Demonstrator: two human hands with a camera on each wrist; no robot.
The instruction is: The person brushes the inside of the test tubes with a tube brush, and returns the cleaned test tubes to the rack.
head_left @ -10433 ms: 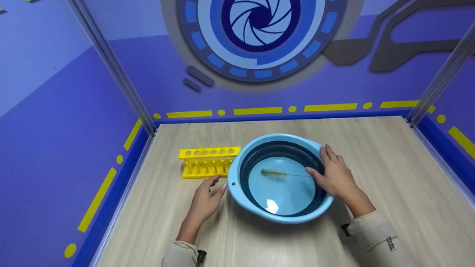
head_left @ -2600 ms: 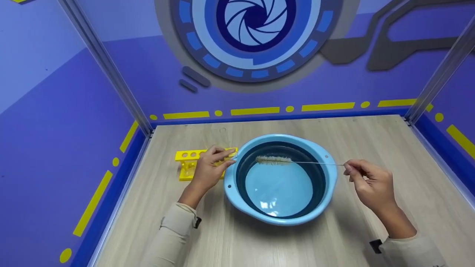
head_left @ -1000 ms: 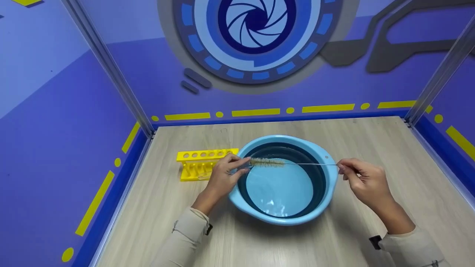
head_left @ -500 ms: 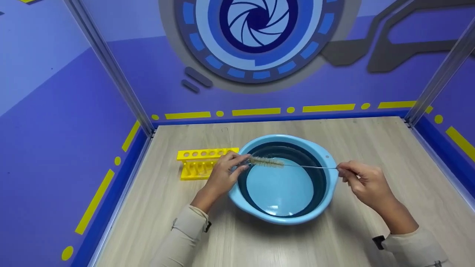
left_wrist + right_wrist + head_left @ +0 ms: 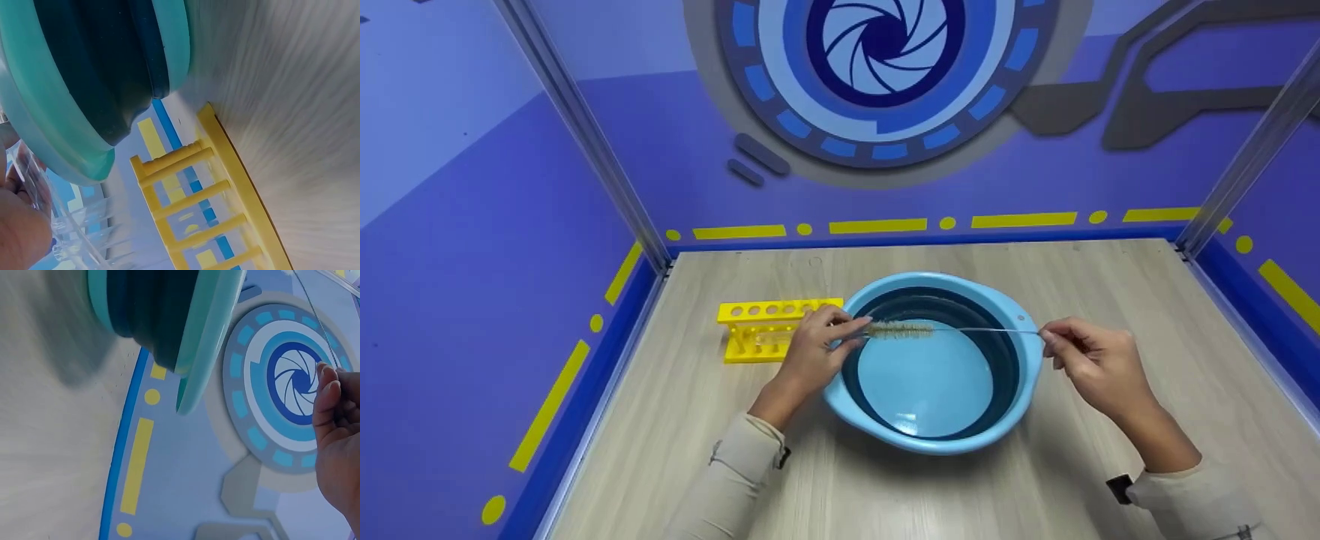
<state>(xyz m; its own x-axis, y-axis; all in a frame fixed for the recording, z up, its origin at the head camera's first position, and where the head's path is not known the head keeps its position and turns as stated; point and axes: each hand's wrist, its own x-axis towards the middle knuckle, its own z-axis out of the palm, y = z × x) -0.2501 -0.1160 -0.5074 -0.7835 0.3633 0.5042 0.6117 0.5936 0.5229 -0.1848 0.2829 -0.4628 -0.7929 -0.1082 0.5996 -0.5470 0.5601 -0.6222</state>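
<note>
Sleeves [image 5: 735, 465] in beige framed the near side, and both hands were busy, well apart! Left hand [image 5: 814, 354] pinched a clear test tube [image 5: 32, 181]; right hand [image 5: 1099, 365] pinched the wire handle [image 5: 982, 329] of a bristly test-tube brush [image 5: 900, 330], strung across above the blue collapsible basin [image 5: 930, 448]. Was the bristle tip inside the tube? Impossible to tell! Basin sat on the wood-grain worktop [image 5: 1147, 337], yellow test-tube rack [image 5: 754, 358] just left of it; beyond, a shutter emblem [image 5: 885, 37] dominated the purple wall [image 5: 660, 150].
</note>
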